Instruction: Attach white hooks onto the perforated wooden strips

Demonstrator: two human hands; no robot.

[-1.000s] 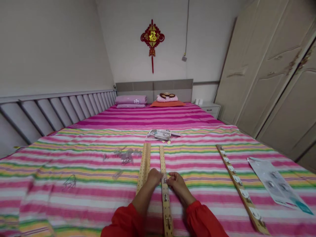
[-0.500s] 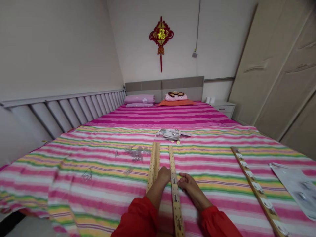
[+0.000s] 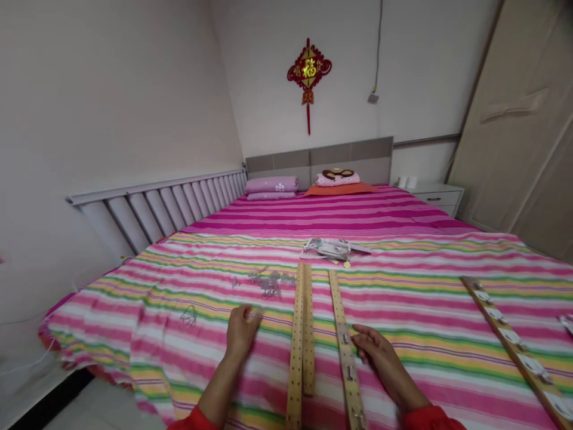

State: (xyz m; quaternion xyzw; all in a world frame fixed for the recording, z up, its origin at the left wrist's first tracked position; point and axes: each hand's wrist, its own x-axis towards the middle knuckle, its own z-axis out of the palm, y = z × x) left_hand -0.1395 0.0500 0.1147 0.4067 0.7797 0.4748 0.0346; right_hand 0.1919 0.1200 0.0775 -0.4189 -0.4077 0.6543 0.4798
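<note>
Metal-fitted strip (image 3: 348, 357) was laid on bed (image 3: 416, 298), right hand (image 3: 375, 353) was held just right of strip, left hand (image 3: 242, 331) was held apart, left of strip by blurred clear piece (image 3: 256, 312), both grips indeterminable.

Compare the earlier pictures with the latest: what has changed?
The left hand has moved leftward off the single strip, across the paired strips, to a small clear piece; whether it holds it is unclear. The right hand stays by the single strip; the packet beyond lies as before.
</note>
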